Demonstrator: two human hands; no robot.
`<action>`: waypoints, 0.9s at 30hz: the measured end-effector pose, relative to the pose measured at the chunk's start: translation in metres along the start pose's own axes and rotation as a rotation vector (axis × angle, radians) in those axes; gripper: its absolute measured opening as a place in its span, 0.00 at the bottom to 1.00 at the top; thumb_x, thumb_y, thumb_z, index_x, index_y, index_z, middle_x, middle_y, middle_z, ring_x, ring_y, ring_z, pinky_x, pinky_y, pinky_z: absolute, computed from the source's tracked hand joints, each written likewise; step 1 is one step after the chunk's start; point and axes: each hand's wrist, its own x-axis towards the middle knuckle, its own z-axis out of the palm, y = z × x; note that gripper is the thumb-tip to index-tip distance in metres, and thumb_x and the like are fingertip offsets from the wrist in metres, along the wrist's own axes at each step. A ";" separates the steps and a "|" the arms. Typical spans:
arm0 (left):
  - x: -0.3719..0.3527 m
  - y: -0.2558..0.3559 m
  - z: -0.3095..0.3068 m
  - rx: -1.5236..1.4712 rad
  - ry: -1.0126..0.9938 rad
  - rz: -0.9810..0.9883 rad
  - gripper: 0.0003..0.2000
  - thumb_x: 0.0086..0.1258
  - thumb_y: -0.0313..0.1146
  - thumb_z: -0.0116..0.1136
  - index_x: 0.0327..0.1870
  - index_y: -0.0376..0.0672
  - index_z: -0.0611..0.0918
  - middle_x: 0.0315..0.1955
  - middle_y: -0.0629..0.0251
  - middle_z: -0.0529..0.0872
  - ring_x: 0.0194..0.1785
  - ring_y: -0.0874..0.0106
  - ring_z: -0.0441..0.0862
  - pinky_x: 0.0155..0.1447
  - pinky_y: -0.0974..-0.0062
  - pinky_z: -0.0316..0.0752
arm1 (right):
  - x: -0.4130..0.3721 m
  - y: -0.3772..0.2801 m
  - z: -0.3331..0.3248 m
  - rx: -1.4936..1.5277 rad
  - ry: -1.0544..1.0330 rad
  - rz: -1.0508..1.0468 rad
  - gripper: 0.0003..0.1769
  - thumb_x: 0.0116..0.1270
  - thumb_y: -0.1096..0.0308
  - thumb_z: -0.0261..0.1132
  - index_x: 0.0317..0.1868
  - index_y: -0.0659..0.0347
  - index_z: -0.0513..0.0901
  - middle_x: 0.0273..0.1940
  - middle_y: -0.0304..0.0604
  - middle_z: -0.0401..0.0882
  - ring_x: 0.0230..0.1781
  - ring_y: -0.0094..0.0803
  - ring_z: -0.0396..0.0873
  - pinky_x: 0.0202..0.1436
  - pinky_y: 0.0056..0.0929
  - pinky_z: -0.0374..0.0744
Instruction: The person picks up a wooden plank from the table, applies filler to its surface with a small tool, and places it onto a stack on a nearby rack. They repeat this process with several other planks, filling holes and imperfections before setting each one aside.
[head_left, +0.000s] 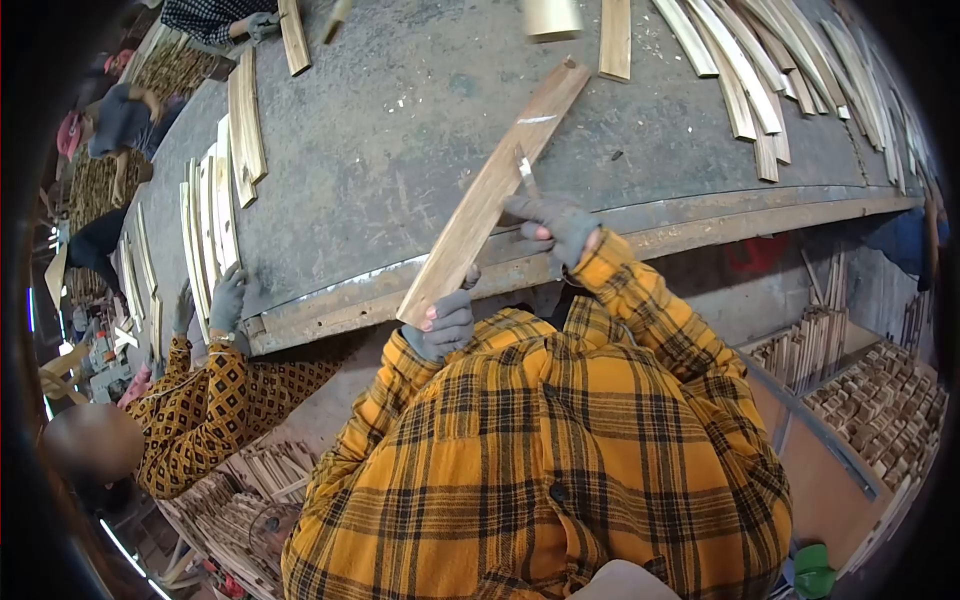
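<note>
My left hand (443,325), in a grey glove with bare fingertips, grips the near end of a long wooden slat (490,195). The slat slants up and to the right over the metal table (340,190), and a pale mark crosses it near its far end. My right hand (560,228), gloved the same way, is closed round a small knife-like tool (526,172). The tool's tip lies against the face of the slat. The handle is mostly hidden by my fingers.
Slats (740,75) lie at the table's far right, others (245,130) at its left. A co-worker in patterned sleeves (215,400) has gloved hands on slats at left; another person's hand (262,27) is at top left. Stacked wood (880,410) stands below right.
</note>
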 end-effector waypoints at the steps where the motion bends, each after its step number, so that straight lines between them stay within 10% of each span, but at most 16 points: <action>1: 0.005 -0.003 -0.001 -0.003 -0.003 -0.011 0.20 0.73 0.25 0.41 0.64 0.31 0.60 0.18 0.64 0.71 0.13 0.78 0.67 0.12 0.85 0.62 | 0.006 0.005 0.001 0.025 0.002 0.011 0.07 0.63 0.70 0.65 0.38 0.65 0.78 0.20 0.31 0.70 0.13 0.14 0.60 0.14 0.14 0.54; 6: 0.002 0.003 -0.002 0.349 -0.078 -0.116 0.27 0.74 0.43 0.40 0.66 0.31 0.60 0.25 0.61 0.77 0.16 0.77 0.69 0.16 0.81 0.67 | -0.006 0.013 0.018 0.022 0.046 -0.075 0.06 0.64 0.71 0.64 0.35 0.61 0.75 0.20 0.30 0.69 0.12 0.14 0.59 0.13 0.16 0.54; 11: -0.009 0.019 0.015 0.719 0.461 -0.087 0.29 0.74 0.48 0.37 0.64 0.29 0.62 0.39 0.39 0.79 0.32 0.57 0.84 0.33 0.69 0.85 | -0.041 -0.031 0.020 0.024 0.183 -0.277 0.06 0.63 0.69 0.65 0.35 0.59 0.75 0.17 0.29 0.68 0.10 0.15 0.59 0.12 0.17 0.54; 14: -0.014 0.039 0.018 0.936 0.536 -0.001 0.24 0.75 0.45 0.40 0.61 0.33 0.67 0.42 0.43 0.80 0.34 0.60 0.84 0.36 0.71 0.84 | -0.031 -0.071 -0.057 0.150 0.105 -0.489 0.09 0.59 0.64 0.68 0.32 0.57 0.76 0.16 0.29 0.66 0.10 0.15 0.59 0.12 0.17 0.56; 27: -0.012 0.026 0.041 1.079 0.746 0.369 0.23 0.73 0.47 0.46 0.58 0.36 0.72 0.42 0.53 0.82 0.39 0.68 0.82 0.41 0.75 0.81 | -0.138 -0.238 -0.153 -0.408 0.344 -0.182 0.14 0.66 0.56 0.62 0.43 0.57 0.80 0.25 0.34 0.78 0.17 0.19 0.72 0.19 0.19 0.71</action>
